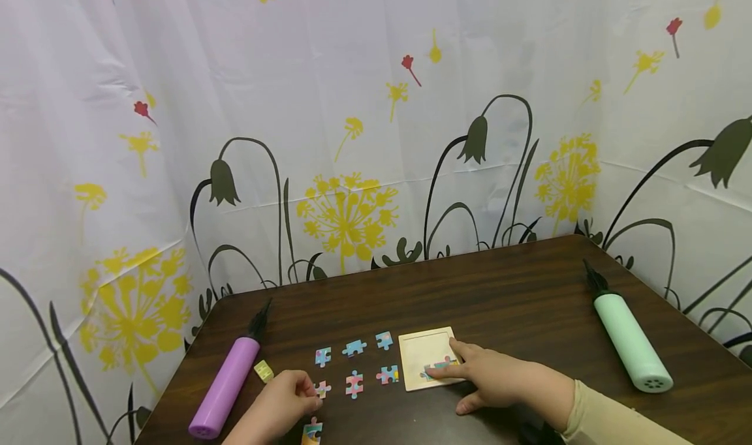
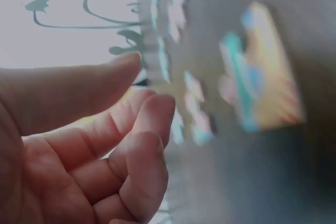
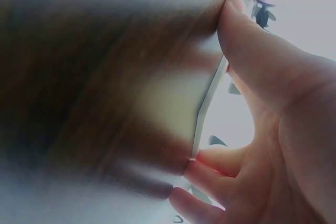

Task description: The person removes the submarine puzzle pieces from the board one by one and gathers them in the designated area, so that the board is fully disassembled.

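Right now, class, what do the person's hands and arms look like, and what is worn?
The left hand and right hand are bare, with no gloves or visible rings. A plain beige sleeve covers part of the right forearm; no sleeve shows on the left.

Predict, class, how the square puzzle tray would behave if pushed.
The square puzzle tray would likely slide rather than tip, lying flat on the table. Its straight edges suggest stiffness. Its thin, wood-like board hints at lightness.
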